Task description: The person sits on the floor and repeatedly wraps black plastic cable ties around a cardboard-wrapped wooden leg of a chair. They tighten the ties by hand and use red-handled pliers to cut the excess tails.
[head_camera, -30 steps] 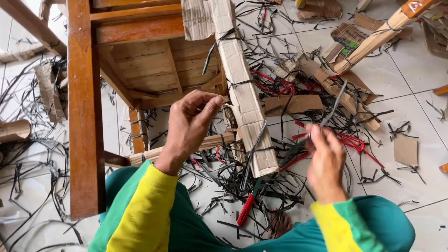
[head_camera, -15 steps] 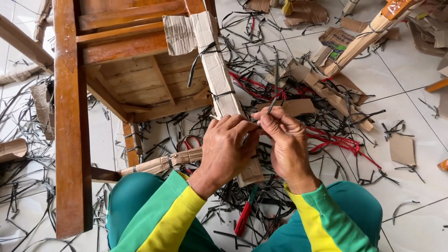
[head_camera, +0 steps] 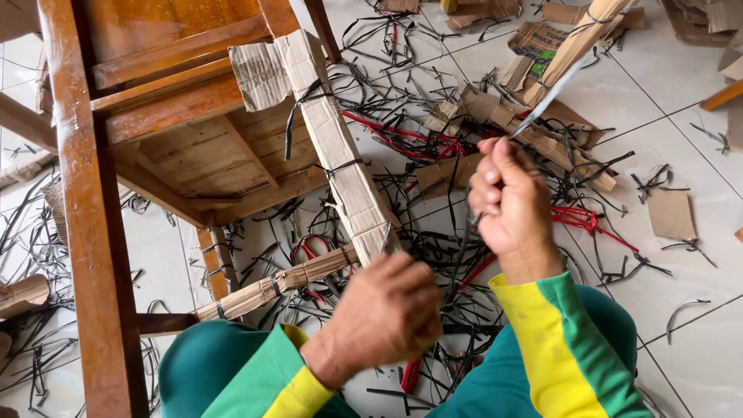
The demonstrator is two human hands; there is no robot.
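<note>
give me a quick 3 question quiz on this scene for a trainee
1. True or false: the right hand grips a thin dark strap that runs up and away from it.
2. What wraps the chair leg near the left hand? A) cardboard B) blue cloth C) bubble film
3. Fill in: among the black offcuts on the tiled floor lie strands coloured ____.

Key: 1 true; 2 A; 3 red

Left hand [head_camera: 389,308] low and fisted, right hand [head_camera: 507,203] raised, fingers pinched
</note>
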